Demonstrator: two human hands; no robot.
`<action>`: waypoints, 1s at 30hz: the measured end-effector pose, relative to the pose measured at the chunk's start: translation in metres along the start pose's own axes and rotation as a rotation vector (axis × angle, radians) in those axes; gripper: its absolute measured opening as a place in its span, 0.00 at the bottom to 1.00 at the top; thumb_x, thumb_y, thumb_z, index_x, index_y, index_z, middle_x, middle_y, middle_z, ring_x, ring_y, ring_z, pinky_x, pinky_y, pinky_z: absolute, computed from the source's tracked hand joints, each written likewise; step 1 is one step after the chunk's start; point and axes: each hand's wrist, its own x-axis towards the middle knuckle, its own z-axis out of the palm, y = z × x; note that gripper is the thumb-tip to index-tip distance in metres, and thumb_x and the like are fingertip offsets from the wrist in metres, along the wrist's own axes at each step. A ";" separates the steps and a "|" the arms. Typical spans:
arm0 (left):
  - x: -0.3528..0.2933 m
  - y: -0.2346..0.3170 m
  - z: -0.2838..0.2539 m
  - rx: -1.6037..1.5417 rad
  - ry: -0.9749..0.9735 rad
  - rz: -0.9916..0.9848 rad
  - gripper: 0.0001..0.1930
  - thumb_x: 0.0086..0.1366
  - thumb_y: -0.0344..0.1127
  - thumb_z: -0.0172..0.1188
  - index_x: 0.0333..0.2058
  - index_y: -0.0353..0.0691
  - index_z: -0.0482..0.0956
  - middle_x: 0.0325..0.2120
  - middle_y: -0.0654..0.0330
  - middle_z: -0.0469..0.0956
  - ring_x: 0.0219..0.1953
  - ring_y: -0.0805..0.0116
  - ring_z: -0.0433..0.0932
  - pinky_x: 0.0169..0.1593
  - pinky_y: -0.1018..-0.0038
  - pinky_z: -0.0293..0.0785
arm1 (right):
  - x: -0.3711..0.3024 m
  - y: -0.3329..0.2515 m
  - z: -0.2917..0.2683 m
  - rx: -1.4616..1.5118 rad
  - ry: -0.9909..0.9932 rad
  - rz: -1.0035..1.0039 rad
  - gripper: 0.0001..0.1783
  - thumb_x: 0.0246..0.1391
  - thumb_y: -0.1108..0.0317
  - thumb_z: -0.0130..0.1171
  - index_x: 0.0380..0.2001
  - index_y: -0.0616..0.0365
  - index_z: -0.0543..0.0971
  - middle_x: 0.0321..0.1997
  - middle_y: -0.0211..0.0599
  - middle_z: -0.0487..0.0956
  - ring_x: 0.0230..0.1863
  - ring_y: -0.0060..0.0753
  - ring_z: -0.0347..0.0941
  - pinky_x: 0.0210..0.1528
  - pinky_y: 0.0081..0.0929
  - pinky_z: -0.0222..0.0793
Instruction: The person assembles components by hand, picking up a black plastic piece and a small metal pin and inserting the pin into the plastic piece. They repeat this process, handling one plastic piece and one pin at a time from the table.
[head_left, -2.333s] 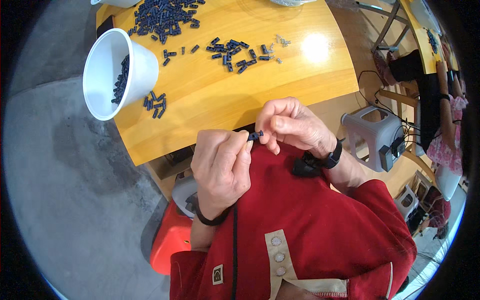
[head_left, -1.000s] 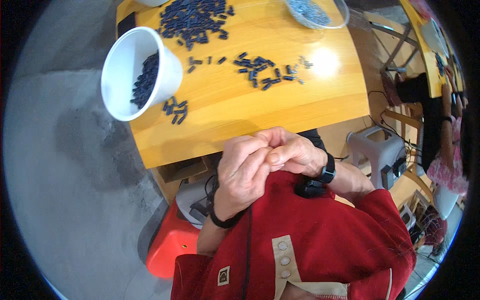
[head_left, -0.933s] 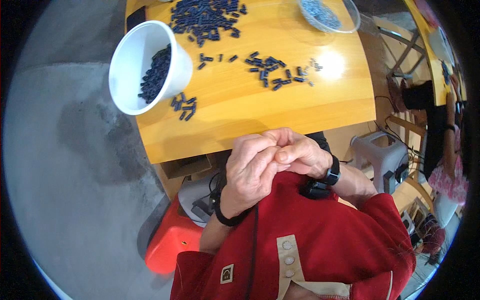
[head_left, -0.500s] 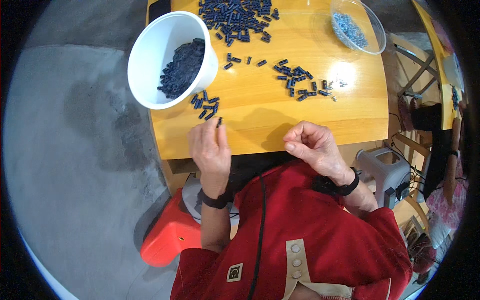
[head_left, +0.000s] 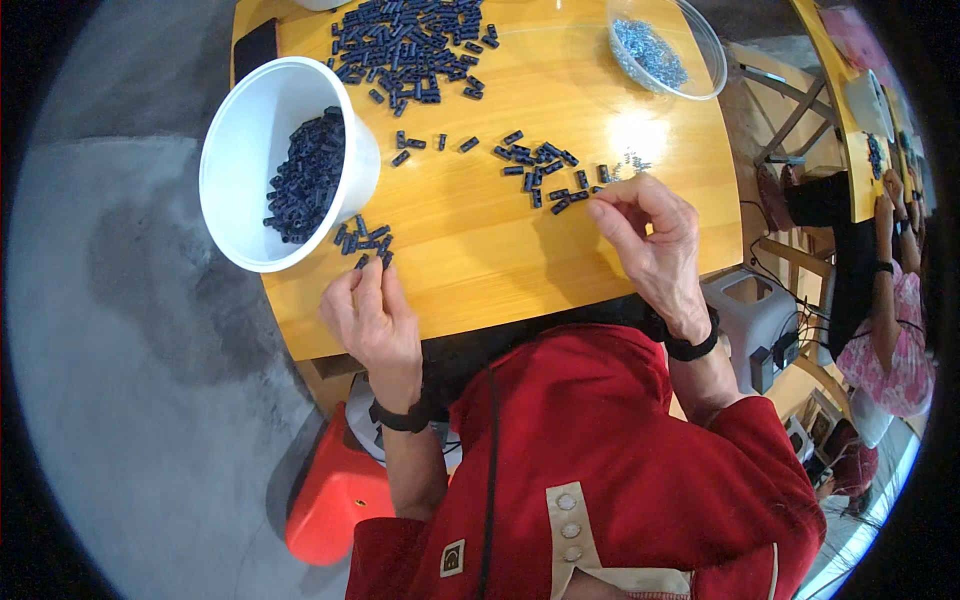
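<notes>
My left hand (head_left: pixel 374 325) is closed in a pinch at the near edge of a small heap of black plastic blocks (head_left: pixel 360 238). A small black block (head_left: pixel 387 258) shows at its fingertips. Farther right, my right hand (head_left: pixel 658 245) has its thumb and index finger pinched together beside a loose scatter of the same blocks (head_left: pixel 540 165). Whatever is between those fingertips is too small or hidden to tell. Just beyond them lie several tiny silvery parts (head_left: pixel 630 163). A white bucket (head_left: pixel 225 190) with many black blocks inside stands left of the small heap.
A large pile of black blocks (head_left: pixel 410 45) covers the far side of the wooden table (head_left: pixel 480 270). A clear round tub (head_left: pixel 718 75) of small silvery parts sits at the far right. A dark phone (head_left: pixel 256 48) lies behind the bucket. Another person (head_left: pixel 885 325) works at the right.
The whole view has shifted. My right hand has moved away from me to the scattered blocks and tiny parts. My left hand, pinching a black block, has moved slightly left against the small heap.
</notes>
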 end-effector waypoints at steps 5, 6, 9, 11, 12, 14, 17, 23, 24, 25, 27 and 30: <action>-0.004 0.019 -0.009 -0.039 0.004 0.003 0.10 0.55 0.23 0.67 0.37 0.35 0.83 0.33 0.54 0.75 0.37 0.56 0.75 0.40 0.65 0.72 | 0.000 0.009 -0.006 -0.201 0.040 -0.095 0.05 0.48 0.75 0.66 0.30 0.60 0.81 0.26 0.36 0.76 0.25 0.30 0.73 0.27 0.25 0.69; -0.004 0.024 -0.010 -0.054 -0.026 0.001 0.10 0.55 0.23 0.67 0.37 0.35 0.83 0.33 0.54 0.75 0.36 0.56 0.75 0.40 0.65 0.72 | -0.003 0.011 -0.004 -0.207 0.036 -0.101 0.05 0.48 0.76 0.66 0.31 0.60 0.81 0.26 0.38 0.76 0.26 0.33 0.74 0.27 0.27 0.69; -0.008 0.040 -0.005 -0.168 -0.114 0.036 0.09 0.55 0.23 0.67 0.37 0.34 0.83 0.32 0.54 0.75 0.36 0.56 0.75 0.40 0.65 0.72 | -0.010 0.013 0.003 -0.214 0.011 -0.146 0.07 0.48 0.76 0.65 0.33 0.59 0.81 0.27 0.40 0.76 0.27 0.38 0.75 0.28 0.29 0.71; -0.010 0.049 0.002 -0.199 -0.120 0.076 0.11 0.54 0.23 0.67 0.38 0.34 0.82 0.30 0.54 0.75 0.35 0.56 0.74 0.39 0.64 0.71 | -0.011 0.008 0.011 -0.237 0.005 -0.156 0.11 0.49 0.75 0.64 0.38 0.57 0.81 0.28 0.40 0.75 0.27 0.41 0.75 0.29 0.32 0.72; -0.011 0.052 0.006 -0.220 -0.139 0.119 0.12 0.53 0.25 0.68 0.39 0.36 0.82 0.30 0.56 0.73 0.34 0.57 0.73 0.38 0.63 0.69 | -0.011 0.008 0.014 -0.299 -0.008 -0.195 0.12 0.50 0.73 0.63 0.40 0.56 0.80 0.29 0.39 0.74 0.27 0.41 0.75 0.29 0.33 0.72; -0.011 0.058 0.009 -0.255 -0.175 0.178 0.15 0.53 0.26 0.69 0.41 0.38 0.81 0.30 0.57 0.72 0.32 0.58 0.72 0.36 0.63 0.68 | -0.010 0.010 0.020 -0.398 -0.033 -0.257 0.16 0.51 0.70 0.63 0.45 0.55 0.78 0.30 0.38 0.72 0.27 0.42 0.75 0.28 0.35 0.72; -0.009 0.063 0.015 -0.261 -0.192 0.214 0.17 0.53 0.27 0.69 0.43 0.38 0.80 0.30 0.58 0.72 0.31 0.58 0.72 0.36 0.62 0.67 | -0.006 0.008 0.026 -0.478 -0.057 -0.248 0.19 0.52 0.69 0.61 0.48 0.57 0.76 0.30 0.38 0.73 0.27 0.41 0.75 0.27 0.34 0.72; -0.003 0.069 0.014 -0.252 -0.244 0.195 0.16 0.54 0.23 0.67 0.43 0.36 0.80 0.27 0.56 0.75 0.30 0.56 0.73 0.36 0.62 0.68 | 0.004 0.004 0.030 -0.529 -0.057 -0.195 0.23 0.53 0.72 0.60 0.54 0.57 0.75 0.29 0.38 0.72 0.25 0.42 0.74 0.27 0.36 0.71; -0.003 0.068 0.016 -0.252 -0.245 0.198 0.16 0.54 0.23 0.67 0.43 0.36 0.80 0.27 0.56 0.75 0.30 0.56 0.73 0.36 0.62 0.68 | 0.006 0.005 0.031 -0.528 -0.054 -0.193 0.23 0.53 0.72 0.60 0.54 0.57 0.75 0.29 0.38 0.72 0.25 0.42 0.74 0.27 0.36 0.71; -0.004 0.067 0.019 -0.258 -0.230 0.230 0.16 0.55 0.25 0.66 0.43 0.36 0.80 0.26 0.58 0.73 0.29 0.58 0.72 0.34 0.63 0.66 | 0.008 0.007 0.032 -0.543 -0.062 -0.200 0.23 0.53 0.72 0.60 0.55 0.56 0.75 0.28 0.38 0.72 0.24 0.42 0.74 0.26 0.36 0.71; -0.004 0.067 0.021 -0.264 -0.216 0.263 0.16 0.56 0.27 0.66 0.44 0.36 0.79 0.25 0.60 0.71 0.28 0.60 0.70 0.33 0.63 0.64 | 0.011 0.006 0.033 -0.558 -0.069 -0.206 0.23 0.53 0.72 0.59 0.55 0.56 0.75 0.28 0.37 0.72 0.24 0.41 0.74 0.26 0.37 0.71; -0.004 0.070 0.020 -0.274 -0.255 0.204 0.15 0.54 0.23 0.66 0.42 0.37 0.80 0.27 0.57 0.75 0.29 0.57 0.73 0.36 0.62 0.67 | 0.013 0.004 0.032 -0.550 -0.101 -0.187 0.28 0.45 0.74 0.55 0.55 0.55 0.74 0.29 0.40 0.75 0.28 0.44 0.76 0.28 0.38 0.73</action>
